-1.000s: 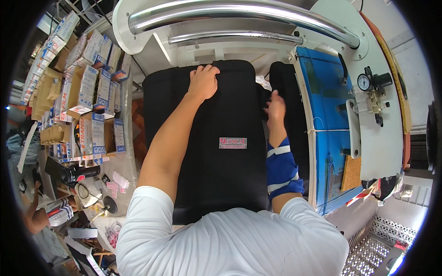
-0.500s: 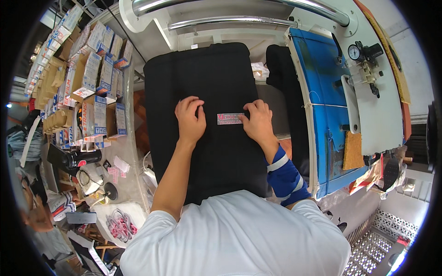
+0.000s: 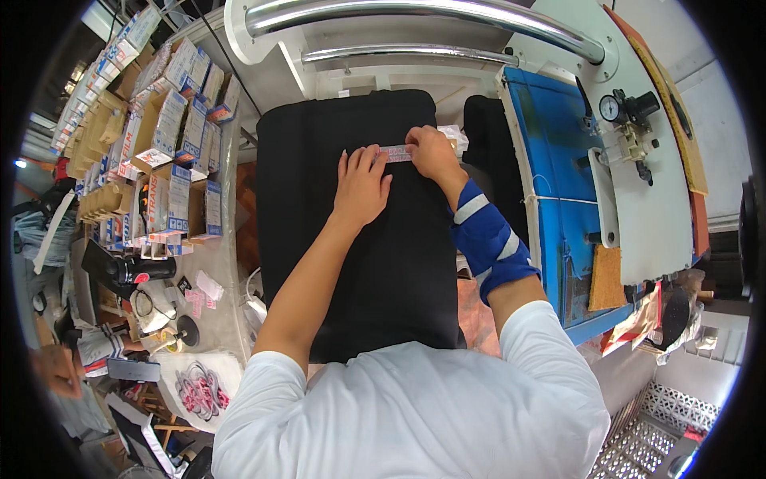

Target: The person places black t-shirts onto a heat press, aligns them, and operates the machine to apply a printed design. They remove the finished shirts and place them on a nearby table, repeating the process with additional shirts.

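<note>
A small translucent film strip [image 3: 394, 154] with red and pale print lies on the black padded board [image 3: 335, 263], toward its far end. My right hand [image 3: 435, 156], in a blue sleeve with light bands, pinches the strip's right end between thumb and bent fingers. My left hand [image 3: 363, 188] is open over the board, its fingers apart and stretched forward. The left fingertips rest at or right beside the strip's left end.
Chrome bars [image 3: 423, 20] cross beyond the board. On the right stands a blue machine panel [image 3: 558, 152] with a pressure gauge [image 3: 610, 108]. Left are stacked cartons [image 3: 163, 128], a table [image 3: 227, 279], and a white sheet with pink-and-grey cut-outs [image 3: 201, 391]. Another person's hand [image 3: 60, 367] shows far left.
The film strip has moved away from me, toward the board's far end. Both hands have moved forward with it, and my left hand has come in to the strip's left end.
</note>
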Motion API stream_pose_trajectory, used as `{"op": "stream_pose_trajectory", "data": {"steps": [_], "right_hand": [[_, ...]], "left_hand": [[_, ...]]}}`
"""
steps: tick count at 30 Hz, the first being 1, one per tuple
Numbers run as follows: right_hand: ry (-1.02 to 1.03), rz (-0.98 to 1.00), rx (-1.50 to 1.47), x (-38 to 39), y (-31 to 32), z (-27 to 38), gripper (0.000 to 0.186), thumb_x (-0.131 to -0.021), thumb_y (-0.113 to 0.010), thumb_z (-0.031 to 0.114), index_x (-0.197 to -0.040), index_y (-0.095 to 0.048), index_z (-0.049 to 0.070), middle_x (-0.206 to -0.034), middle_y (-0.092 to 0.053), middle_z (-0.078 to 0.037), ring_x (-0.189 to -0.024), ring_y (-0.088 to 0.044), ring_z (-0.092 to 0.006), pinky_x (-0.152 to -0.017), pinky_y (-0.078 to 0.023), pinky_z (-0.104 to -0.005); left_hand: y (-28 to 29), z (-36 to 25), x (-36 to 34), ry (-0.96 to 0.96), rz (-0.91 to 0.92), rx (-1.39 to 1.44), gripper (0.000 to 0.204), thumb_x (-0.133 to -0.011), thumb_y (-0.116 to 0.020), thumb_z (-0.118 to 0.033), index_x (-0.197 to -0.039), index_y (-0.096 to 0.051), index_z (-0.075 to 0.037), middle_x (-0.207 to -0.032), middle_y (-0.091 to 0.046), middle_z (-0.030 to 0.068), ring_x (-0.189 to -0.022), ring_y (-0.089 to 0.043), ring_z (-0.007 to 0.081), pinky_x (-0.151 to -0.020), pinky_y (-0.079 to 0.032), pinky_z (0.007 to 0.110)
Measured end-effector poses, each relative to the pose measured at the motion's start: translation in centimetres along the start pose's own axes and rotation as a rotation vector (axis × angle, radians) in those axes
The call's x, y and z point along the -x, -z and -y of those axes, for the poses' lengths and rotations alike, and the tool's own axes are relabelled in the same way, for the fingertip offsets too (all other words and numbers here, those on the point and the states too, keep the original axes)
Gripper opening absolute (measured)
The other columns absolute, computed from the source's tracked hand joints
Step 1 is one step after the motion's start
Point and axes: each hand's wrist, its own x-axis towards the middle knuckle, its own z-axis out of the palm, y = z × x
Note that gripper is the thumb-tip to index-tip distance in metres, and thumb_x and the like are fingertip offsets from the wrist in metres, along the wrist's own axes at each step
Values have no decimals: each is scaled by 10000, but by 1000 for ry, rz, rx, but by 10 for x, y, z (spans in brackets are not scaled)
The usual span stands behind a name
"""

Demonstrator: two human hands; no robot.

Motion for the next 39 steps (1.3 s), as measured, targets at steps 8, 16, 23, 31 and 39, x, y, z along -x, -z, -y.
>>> {"op": "stream_pose_trajectory", "data": {"steps": [8,16,23,31,39], "right_hand": [[-700,-141,-935,131,-62,-50,652,-1004,-605,477,-1397,-530,-37,-1401,-556,-264,-1325,-528,-400,-1104,-426,-437],[10,-344,10,91,-3,28,552,-907,-732,284,-1346,-573,-11,-1394,-562,-229,-1313,-508,-410,-1133,-387,-491],[86,-131,272,88,-27,39,621,-970,-607,433,-1435,-534,28,-1512,-491,-136,-1460,-364,-364,-1221,-236,-539],[80,-171,265,85,-30,38,578,-961,-629,417,-1396,-570,40,-1485,-508,-126,-1422,-405,-344,-1181,-277,-547],[96,-209,234,83,-29,33,516,-949,-640,390,-1342,-611,57,-1419,-549,-114,-1382,-432,-320,-1162,-288,-556]], "left_hand": [[-13,3,9,8,35,-86,497,-945,-642,-276,-1370,-575,-28,-1443,-518,121,-1364,-448,355,-1189,-287,596],[-8,8,14,5,-23,-14,458,-934,-650,-249,-1337,-600,-37,-1401,-529,138,-1346,-462,356,-1184,-267,628],[-8,4,17,89,-5,-98,455,-941,-644,-280,-1357,-608,-99,-1412,-519,176,-1366,-442,384,-1189,-237,658],[-7,2,19,135,-2,-114,466,-950,-630,-305,-1381,-602,-130,-1423,-515,176,-1384,-431,382,-1200,-219,664],[-8,3,18,110,-11,-77,431,-960,-612,-258,-1358,-617,-94,-1430,-529,134,-1376,-446,367,-1197,-239,652]]}}
